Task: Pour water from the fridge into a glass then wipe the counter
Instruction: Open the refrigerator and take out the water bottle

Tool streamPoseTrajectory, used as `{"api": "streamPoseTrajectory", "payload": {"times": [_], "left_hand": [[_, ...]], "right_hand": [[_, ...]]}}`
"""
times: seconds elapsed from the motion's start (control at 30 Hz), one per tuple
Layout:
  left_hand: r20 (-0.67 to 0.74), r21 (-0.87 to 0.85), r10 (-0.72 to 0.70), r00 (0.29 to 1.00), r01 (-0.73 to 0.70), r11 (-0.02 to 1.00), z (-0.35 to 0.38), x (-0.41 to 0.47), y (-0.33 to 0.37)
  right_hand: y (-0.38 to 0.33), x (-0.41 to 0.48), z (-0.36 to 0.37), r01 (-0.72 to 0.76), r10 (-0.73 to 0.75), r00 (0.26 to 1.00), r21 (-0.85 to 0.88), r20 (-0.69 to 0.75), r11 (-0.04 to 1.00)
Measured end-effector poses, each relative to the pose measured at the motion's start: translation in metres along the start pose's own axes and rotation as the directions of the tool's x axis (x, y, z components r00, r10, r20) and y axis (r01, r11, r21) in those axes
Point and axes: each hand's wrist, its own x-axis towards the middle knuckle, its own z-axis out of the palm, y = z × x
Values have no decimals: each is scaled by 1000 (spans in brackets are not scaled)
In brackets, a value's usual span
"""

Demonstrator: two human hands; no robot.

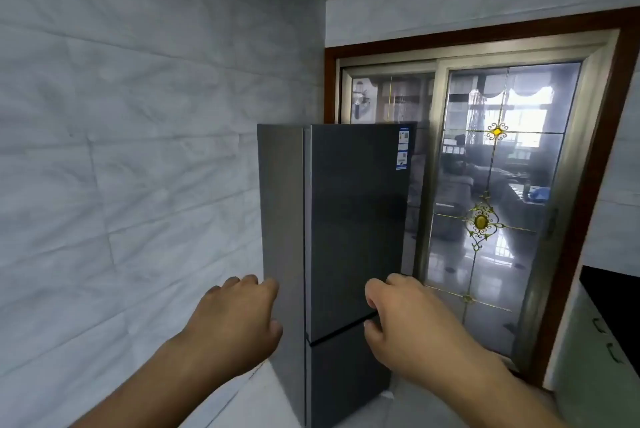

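Observation:
A tall dark grey fridge (353, 219) stands against the tiled wall, both of its doors closed. My left hand (239, 320) is raised in front of the fridge's left side, fingers loosely curled, holding nothing. My right hand (408, 320) is at the right edge of the upper door, near the seam between the two doors, with its fingers curled toward that edge. Whether they grip the door edge I cannot tell. No glass, water or cloth is in view.
Pale marble-look wall tiles (121, 168) fill the left. Behind the fridge is a sliding glass door (498, 202) in a dark wood frame. A dark counter (613, 292) with white cabinets (588, 368) below sits at the far right.

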Motion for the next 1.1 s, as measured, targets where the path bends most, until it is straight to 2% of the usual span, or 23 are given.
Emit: {"api": "streamPoseTrajectory", "payload": {"times": [0.07, 0.3, 0.5, 0.77, 0.97, 1.1], "left_hand": [[-14, -13, -22, 1000, 22, 1000, 6, 19, -11], [-115, -64, 33, 993, -40, 997, 36, 114, -66], [-145, -91, 90, 985, -103, 990, 54, 205, -109], [-162, -176, 97, 982, -126, 976, 93, 315, -126], [-215, -194, 37, 976, -80, 978, 128, 403, -119], [-243, -241, -9, 970, -51, 969, 144, 463, -114]], "right_hand": [[-1, 22, 8, -3, 3, 1000, -3, -20, 1000], [-5, 118, 23, 1, -5, 997, -46, -73, 999], [4, 212, 40, -33, 26, 989, -42, -143, 999], [41, 311, 78, -38, 40, 987, 14, -154, 999], [99, 405, 101, 67, -46, 966, 74, -256, 995], [134, 475, 116, 183, -116, 911, 136, -395, 974]]}}
